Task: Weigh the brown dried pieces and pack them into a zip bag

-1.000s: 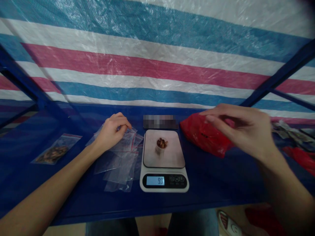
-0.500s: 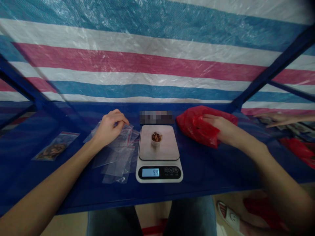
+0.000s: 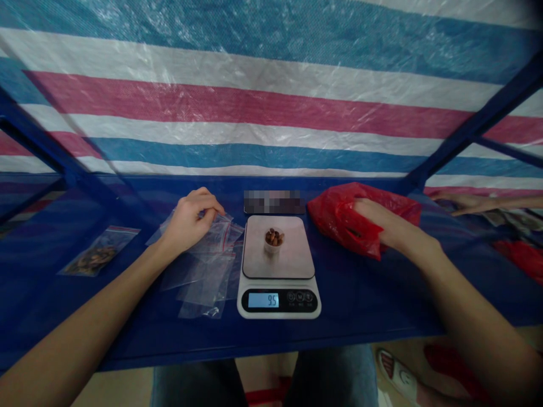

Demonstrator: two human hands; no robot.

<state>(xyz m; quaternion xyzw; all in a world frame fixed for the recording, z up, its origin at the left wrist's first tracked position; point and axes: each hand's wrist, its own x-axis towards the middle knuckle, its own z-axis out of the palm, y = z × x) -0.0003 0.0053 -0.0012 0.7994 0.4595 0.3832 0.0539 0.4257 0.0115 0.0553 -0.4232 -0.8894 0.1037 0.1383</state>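
My left hand [image 3: 192, 219] rests over a loose pile of clear zip bags [image 3: 206, 282], its fingers curled in and closed. Whether a bag edge is pinched there, I cannot make out. My right hand [image 3: 372, 217] reaches into a crumpled red plastic bag [image 3: 335, 217], which hides the fingers. Between the hands stands a white digital scale [image 3: 279, 305] reading 9.5. On its metal plate sits a small clear cup [image 3: 272, 247] heaped with brown beans or nuts [image 3: 275, 236].
A filled zip bag [image 3: 97, 257] lies at the left of the blue table [image 3: 139, 339]. Behind the scale is a dark phone-like object [image 3: 274, 204], partly blurred out. Striped tarp [image 3: 271, 102] hangs at the back. Another person's hand [image 3: 462, 202] shows at far right, beyond a blue post.
The scale's reading has gone from 9.4 to 9.5. My right hand has shifted slightly within the red bag. The view has moved a little; the left hand stays over the zip bags.
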